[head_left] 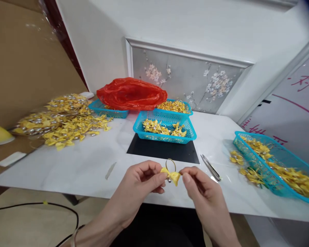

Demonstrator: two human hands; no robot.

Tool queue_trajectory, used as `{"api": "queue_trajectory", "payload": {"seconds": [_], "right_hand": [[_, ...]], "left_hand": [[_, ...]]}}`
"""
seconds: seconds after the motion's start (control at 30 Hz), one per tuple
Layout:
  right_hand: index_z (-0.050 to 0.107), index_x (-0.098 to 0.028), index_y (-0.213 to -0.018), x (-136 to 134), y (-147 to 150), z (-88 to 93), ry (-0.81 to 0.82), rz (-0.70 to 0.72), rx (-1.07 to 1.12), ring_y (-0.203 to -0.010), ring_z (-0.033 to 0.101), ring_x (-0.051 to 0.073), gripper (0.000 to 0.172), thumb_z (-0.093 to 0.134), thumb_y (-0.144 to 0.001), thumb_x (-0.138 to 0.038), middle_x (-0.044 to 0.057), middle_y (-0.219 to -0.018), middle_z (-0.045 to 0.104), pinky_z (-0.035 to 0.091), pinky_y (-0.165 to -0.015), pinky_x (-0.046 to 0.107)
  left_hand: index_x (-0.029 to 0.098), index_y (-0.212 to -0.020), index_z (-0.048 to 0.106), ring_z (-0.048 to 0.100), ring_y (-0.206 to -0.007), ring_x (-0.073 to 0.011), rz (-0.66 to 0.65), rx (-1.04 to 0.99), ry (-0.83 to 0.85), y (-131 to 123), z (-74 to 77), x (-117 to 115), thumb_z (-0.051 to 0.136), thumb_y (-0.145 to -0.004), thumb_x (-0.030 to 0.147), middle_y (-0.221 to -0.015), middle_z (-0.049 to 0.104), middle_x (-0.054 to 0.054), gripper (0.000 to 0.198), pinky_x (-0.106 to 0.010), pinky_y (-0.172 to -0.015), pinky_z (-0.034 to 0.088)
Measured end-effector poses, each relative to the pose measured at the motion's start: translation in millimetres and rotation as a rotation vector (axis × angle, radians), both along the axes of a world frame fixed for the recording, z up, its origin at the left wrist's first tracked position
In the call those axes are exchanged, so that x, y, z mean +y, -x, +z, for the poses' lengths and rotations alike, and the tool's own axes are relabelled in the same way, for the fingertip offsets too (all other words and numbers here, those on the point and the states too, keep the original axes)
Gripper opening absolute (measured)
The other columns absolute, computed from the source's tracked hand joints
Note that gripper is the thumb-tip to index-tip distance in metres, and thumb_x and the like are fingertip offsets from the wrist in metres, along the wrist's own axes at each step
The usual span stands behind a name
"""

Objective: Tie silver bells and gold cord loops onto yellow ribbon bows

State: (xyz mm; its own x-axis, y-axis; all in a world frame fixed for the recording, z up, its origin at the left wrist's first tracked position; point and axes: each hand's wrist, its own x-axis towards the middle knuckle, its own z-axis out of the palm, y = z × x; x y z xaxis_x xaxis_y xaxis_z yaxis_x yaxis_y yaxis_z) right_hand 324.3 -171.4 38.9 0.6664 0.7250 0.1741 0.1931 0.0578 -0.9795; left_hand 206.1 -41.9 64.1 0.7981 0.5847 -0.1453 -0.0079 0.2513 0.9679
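A small yellow ribbon bow (173, 176) with a silvery bead at its middle and a thin ring-shaped loop (171, 164) above it is held up over the front of the table. The thumb and fingers of my left hand (146, 180) pinch the bow's left side. At the bow's right end, the thumb and index finger of my right hand (202, 187) are pressed together. Whatever lies between those right fingertips is too small to make out. Thread snips (210, 168) lie on the table just beyond my right hand.
A blue basket (164, 138) of yellow bows stands on a black mat (162, 150). Behind it, a red plastic bag (131, 94) covers part of other blue baskets. Bows pile up at left (74, 128). Another basket (275, 185) stands right, loose bows (251, 175) beside it.
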Motion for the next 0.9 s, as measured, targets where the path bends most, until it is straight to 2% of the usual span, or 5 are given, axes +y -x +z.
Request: {"api": "queue_trajectory", "payload": {"seconds": [0.1,0.4,0.6,0.73,0.9], "right_hand": [[0.066,-0.020,-0.092,-2,-9,11.3,-0.011,-0.064,-0.185,-0.056,0.039,0.010,0.025,0.054,-0.096,-0.041,-0.001,-0.072,0.054,0.030,-0.048,0.023],[0.059,-0.019,-0.073,14,-10,22.8,0.075,0.237,-0.236,-0.065,0.046,0.013,0.028,0.054,-0.096,-0.033,0.000,-0.072,0.050,0.034,-0.057,0.026],[0.051,-0.020,-0.076,23,1,5.1,-0.149,0.120,0.107,-0.061,0.040,0.011,0.030,0.052,-0.099,-0.039,-0.004,-0.068,0.044,0.033,-0.056,0.024],[0.052,-0.019,-0.075,24,2,3.9,-0.161,0.116,0.138,-0.061,0.041,0.010,0.031,0.054,-0.098,-0.040,-0.004,-0.067,0.045,0.034,-0.056,0.023],[0.057,-0.018,-0.070,20,-3,18.8,-0.070,0.152,0.038,-0.062,0.044,0.011,0.029,0.058,-0.093,-0.035,-0.002,-0.069,0.048,0.035,-0.057,0.025]], "left_hand": [[0.019,-0.074,0.067,0.055,-0.061,-0.0088,-0.005,-0.003,-0.055,0,0.5,1,0.078,-0.078,0.027,-0.065,0.063,0.005,0.014,-0.020,-0.062,0.048],[0.022,-0.084,0.064,0.062,-0.067,-0.0148,0.009,0.041,-0.275,-2,2.0,-5,0.078,-0.078,0.026,-0.066,0.068,0.004,0.015,-0.026,-0.069,0.047],[0.022,-0.079,0.063,0.051,-0.070,-0.0112,-0.005,-0.109,-0.022,-4,-10.6,-14,0.077,-0.081,0.026,-0.068,0.056,0.006,0.015,-0.021,-0.069,0.040],[0.021,-0.077,0.061,0.047,-0.069,-0.0116,-0.064,-0.180,0.198,-4,-14.1,-16,0.077,-0.080,0.024,-0.065,0.053,0.006,0.016,-0.022,-0.070,0.039],[0.019,-0.078,0.067,0.046,-0.069,-0.0118,-0.145,-0.099,0.220,-3,-7.5,-11,0.077,-0.080,0.023,-0.068,0.054,0.004,0.011,-0.022,-0.069,0.039]]}}
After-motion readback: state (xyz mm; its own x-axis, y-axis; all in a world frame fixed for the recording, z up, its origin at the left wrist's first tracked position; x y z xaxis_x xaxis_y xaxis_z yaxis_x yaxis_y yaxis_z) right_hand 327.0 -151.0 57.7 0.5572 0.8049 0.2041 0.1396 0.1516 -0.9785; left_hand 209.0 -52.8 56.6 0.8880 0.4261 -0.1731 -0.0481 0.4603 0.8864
